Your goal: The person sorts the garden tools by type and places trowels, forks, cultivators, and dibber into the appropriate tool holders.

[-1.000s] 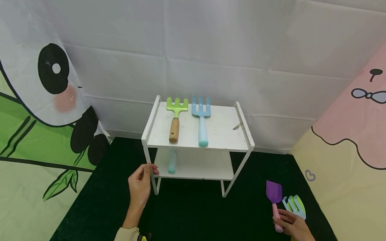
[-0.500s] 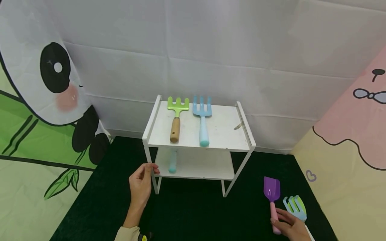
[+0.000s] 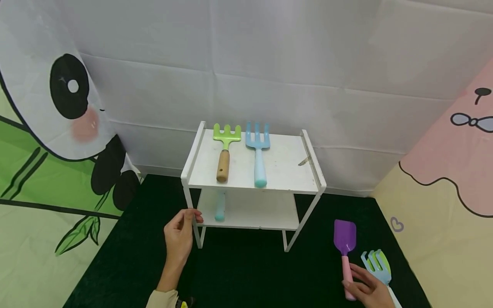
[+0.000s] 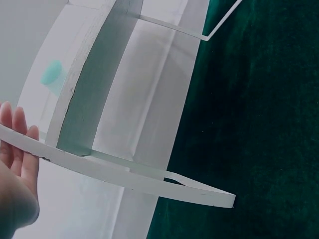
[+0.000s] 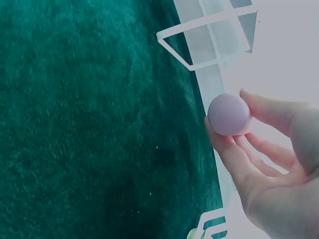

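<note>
My left hand [image 3: 180, 231] holds the front left leg of a small white shelf [image 3: 286, 164]; in the left wrist view its fingers [image 4: 31, 149] curl round the white frame. A toy shovel [image 3: 345, 235] with a purple blade and pink handle is in my right hand [image 3: 367, 285], pinched between thumb and fingers, blade pointing up. The right wrist view shows the rounded end of the pink handle [image 5: 229, 114]. On the shelf's top board lie a green hand rake [image 3: 226, 136] with a wooden handle and a light blue garden fork [image 3: 259, 158], side by side.
On the lower board lies a light blue handle [image 3: 220, 207], its far end hidden by the top board. Light blue and green forked tools [image 3: 377, 264] lie overlapping on the dark green carpet [image 3: 246, 273] beside my right hand. A white cloth wall [image 3: 269, 64] stands behind the shelf.
My right hand has moved slightly left with the shovel, whose blade has shifted up and left. More of the light blue forked tool's handle shows now. My left hand stays on the shelf leg.
</note>
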A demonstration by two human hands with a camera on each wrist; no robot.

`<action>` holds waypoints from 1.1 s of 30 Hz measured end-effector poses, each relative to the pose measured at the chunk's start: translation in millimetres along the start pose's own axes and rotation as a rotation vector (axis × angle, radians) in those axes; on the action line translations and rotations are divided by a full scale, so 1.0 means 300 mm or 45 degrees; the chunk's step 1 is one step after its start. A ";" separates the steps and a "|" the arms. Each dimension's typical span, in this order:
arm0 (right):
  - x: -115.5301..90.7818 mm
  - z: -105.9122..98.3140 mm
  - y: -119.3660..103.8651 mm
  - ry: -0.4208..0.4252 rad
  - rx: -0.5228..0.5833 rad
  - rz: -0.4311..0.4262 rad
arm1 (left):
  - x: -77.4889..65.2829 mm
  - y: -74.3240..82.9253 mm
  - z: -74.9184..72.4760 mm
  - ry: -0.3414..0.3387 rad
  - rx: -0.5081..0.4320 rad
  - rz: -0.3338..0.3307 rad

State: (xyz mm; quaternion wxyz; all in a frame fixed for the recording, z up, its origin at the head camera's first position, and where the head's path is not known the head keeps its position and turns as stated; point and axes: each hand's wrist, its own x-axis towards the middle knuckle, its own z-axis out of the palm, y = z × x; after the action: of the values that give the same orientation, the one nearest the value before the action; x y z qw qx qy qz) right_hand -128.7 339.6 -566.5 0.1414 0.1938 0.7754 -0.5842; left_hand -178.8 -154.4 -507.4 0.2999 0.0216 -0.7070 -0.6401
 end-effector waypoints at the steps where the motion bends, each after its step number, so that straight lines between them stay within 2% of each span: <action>1: -0.008 0.005 -0.003 0.000 0.002 -0.017 | 0.000 -0.001 0.000 -0.001 0.000 0.000; 5: -0.037 0.024 -0.018 -0.003 0.008 -0.072 | 0.001 -0.007 0.000 0.001 0.009 0.003; 14: -0.082 0.064 -0.039 0.042 0.051 -0.052 | 0.001 -0.012 0.002 0.009 0.012 0.026; 23: -0.122 0.095 -0.065 0.042 0.189 -0.069 | 0.001 -0.014 0.000 0.003 0.023 0.018; 33: -0.164 0.133 -0.089 0.034 0.195 -0.074 | 0.003 -0.017 0.000 -0.003 0.035 0.016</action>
State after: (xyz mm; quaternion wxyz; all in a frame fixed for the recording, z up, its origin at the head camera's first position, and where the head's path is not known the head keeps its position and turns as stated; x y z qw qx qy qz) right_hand -97.9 288.2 -532.9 0.0990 0.1893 0.7355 -0.6430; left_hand -181.2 -155.5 -511.7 0.3027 0.0206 -0.7163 -0.6284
